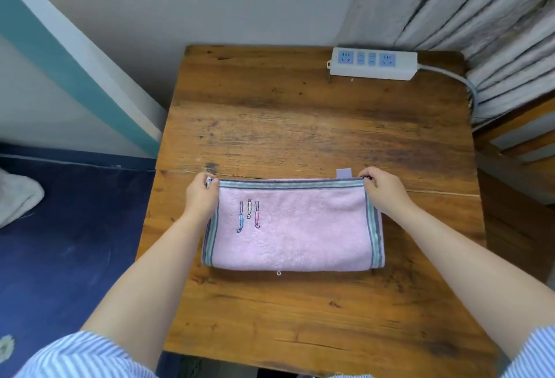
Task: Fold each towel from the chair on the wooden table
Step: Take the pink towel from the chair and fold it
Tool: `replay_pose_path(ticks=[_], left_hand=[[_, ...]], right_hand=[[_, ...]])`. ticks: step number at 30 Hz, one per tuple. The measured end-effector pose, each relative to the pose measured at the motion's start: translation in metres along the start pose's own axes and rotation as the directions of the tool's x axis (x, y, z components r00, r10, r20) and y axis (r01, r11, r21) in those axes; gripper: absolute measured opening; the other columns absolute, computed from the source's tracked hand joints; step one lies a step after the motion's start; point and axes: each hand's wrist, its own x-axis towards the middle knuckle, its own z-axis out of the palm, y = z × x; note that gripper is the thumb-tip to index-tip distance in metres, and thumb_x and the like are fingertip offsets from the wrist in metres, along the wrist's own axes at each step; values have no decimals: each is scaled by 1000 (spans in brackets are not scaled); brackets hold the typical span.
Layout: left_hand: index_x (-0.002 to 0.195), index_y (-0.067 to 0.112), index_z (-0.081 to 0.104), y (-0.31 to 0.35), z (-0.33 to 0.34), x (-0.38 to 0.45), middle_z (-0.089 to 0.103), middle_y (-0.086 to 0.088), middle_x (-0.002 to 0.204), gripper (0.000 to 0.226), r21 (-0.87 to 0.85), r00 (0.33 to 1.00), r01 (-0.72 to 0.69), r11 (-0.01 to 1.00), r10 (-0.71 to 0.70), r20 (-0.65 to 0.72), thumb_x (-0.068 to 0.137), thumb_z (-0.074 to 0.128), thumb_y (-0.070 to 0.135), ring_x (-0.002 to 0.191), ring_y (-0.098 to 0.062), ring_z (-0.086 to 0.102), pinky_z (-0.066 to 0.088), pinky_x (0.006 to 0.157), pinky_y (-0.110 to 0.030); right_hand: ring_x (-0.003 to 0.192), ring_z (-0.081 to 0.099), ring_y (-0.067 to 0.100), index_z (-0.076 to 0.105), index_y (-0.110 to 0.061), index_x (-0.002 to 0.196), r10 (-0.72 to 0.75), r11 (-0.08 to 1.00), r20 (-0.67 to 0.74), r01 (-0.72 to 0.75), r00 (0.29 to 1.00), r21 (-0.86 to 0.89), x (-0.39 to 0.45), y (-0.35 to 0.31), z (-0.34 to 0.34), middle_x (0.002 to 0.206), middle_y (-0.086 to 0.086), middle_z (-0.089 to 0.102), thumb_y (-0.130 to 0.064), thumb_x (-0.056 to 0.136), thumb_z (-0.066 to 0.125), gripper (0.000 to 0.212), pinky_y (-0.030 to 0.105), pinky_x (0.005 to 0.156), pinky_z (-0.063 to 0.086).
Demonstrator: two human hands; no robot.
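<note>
A pink towel [295, 227] with green and purple striped borders and a small embroidered motif lies folded flat in the middle of the wooden table [300, 125]. My left hand [201, 194] pinches its far left corner. My right hand [380, 191] pinches its far right corner. Both far corners rest at the table surface, and a small purple tag sticks out beside the right hand. The fold line faces me at the near edge. No chair is in view.
A white power strip [373, 63] with blue sockets lies at the table's far right, its cable running off the right edge. Grey curtains [495, 32] hang at the right. A pale cloth [16, 197] lies on the blue floor at the left.
</note>
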Motion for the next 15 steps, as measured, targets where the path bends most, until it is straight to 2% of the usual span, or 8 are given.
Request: replay_pose_path(ticks=[2, 5, 7, 12, 15], left_hand=[[116, 2, 51, -3, 5, 3, 54, -19, 121, 26, 10, 1000, -13, 1000, 13, -13, 97, 38, 15, 97, -25, 49, 35, 77, -29], [119, 2, 50, -7, 14, 8, 55, -20, 122, 28, 67, 997, -54, 996, 57, -43, 97, 37, 14, 108, -30, 51, 40, 86, -36], [120, 3, 50, -10, 19, 11, 56, -20, 121, 28, 118, 995, -66, 991, 74, -66, 98, 37, 15, 108, -33, 52, 41, 85, -37], [126, 6, 43, -21, 30, 13, 54, -19, 124, 32, 269, 990, -48, 962, 81, -112, 98, 36, 21, 109, -36, 52, 41, 80, -37], [135, 9, 33, -22, 27, 10, 51, -17, 131, 42, 222, 994, -14, 975, 39, -106, 97, 38, 26, 115, -36, 50, 41, 88, -40]], right_hand=[[107, 53, 28, 56, -4, 117, -24, 997, -19, 22, 1000, -76, 5, 0, 5, 120, 14, 59, -7, 95, 38, 29, 33, 85, 41], [114, 50, 31, 54, -4, 119, -38, 987, -50, 29, 998, -160, 9, 2, 12, 123, 15, 58, -8, 95, 37, 30, 41, 96, 40], [112, 51, 32, 54, -5, 120, -41, 979, -95, 21, 995, -204, 10, 3, 17, 121, 15, 59, -8, 95, 36, 31, 43, 97, 39], [107, 50, 35, 51, -8, 119, -63, 921, -202, -21, 977, -389, 11, 5, 35, 112, 16, 58, -6, 92, 38, 30, 41, 88, 35], [114, 43, 34, 42, -9, 129, 16, 944, -283, -108, 959, -313, 5, 4, 39, 123, 17, 50, -18, 94, 42, 36, 44, 94, 31]])
